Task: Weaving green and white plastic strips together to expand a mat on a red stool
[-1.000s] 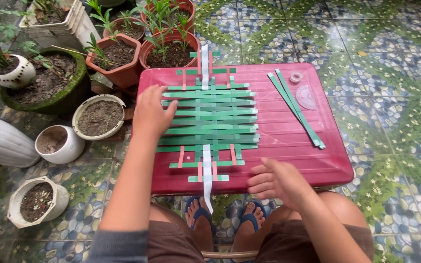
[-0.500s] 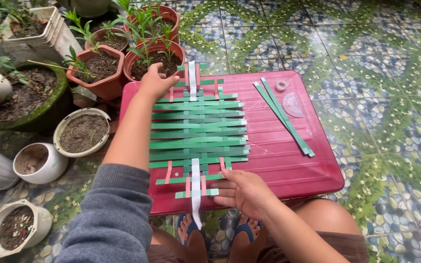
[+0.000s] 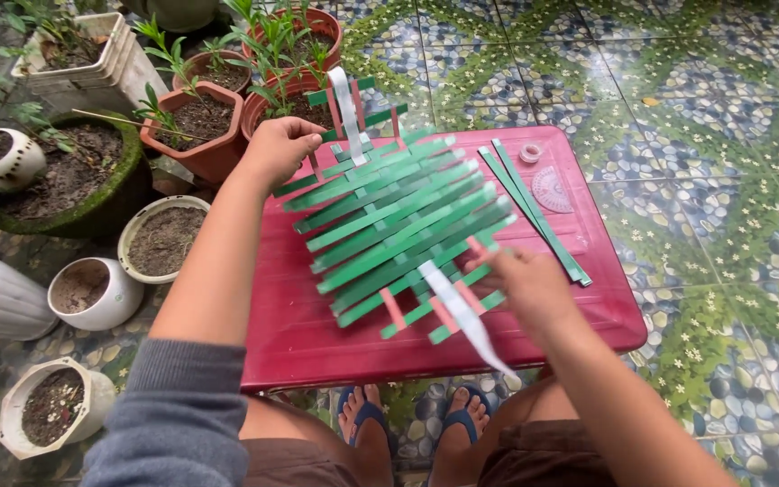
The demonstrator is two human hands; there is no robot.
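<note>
A woven mat (image 3: pixel 398 216) of green paper strips, with red strips and one white strip crossing it, lies turned at an angle on a red plastic table (image 3: pixel 290 316). My left hand (image 3: pixel 279 149) grips the mat's far left corner. My right hand (image 3: pixel 525 284) holds its near right edge, beside the white strip's loose end (image 3: pixel 471 325), which hangs past the table's front edge.
Loose green strips (image 3: pixel 534 207), a small tape roll (image 3: pixel 530 153) and a pink protractor (image 3: pixel 552 189) lie on the table's right side. Terracotta pots with plants (image 3: pixel 196 126) and white pots of soil (image 3: pixel 92 293) crowd the left. My feet in blue sandals (image 3: pixel 407 424) rest under the table.
Both hands have taken hold of the mat and turned it, so it now lies diagonally with its top end past the table's far edge. The camera has shifted too.
</note>
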